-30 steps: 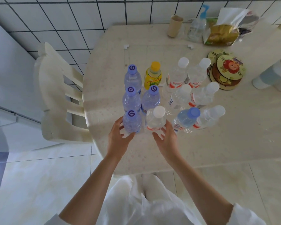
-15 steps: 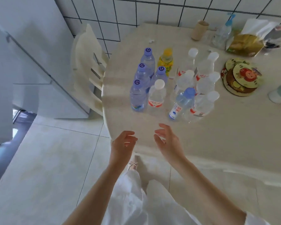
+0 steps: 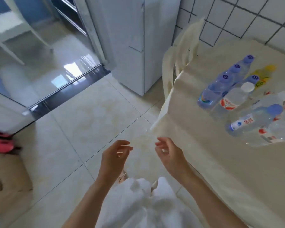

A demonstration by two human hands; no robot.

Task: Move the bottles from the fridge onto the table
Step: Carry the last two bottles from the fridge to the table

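Several bottles stand grouped on the beige table (image 3: 204, 145) at the right: blue-capped water bottles (image 3: 219, 87), a yellow drink bottle (image 3: 262, 75), a white-capped clear bottle (image 3: 235, 97) and a light-blue-capped bottle (image 3: 257, 119). The white fridge (image 3: 138, 43) stands shut at the top centre, beyond the table's left end. My left hand (image 3: 113, 158) and my right hand (image 3: 169, 153) hang over the floor tiles, left of the table edge, both empty with fingers loosely curled and apart.
A cream chair (image 3: 179, 51) stands between the fridge and the table. A dark door threshold (image 3: 64, 89) crosses the floor at the left. A tan sack (image 3: 5, 181) and a pink object (image 3: 0, 140) lie at the lower left. Tiled wall (image 3: 237, 18) rises behind the table.
Both hands let go of the two front bottles and drew back off the table. My view swung left, bringing the fridge and the doorway into sight.
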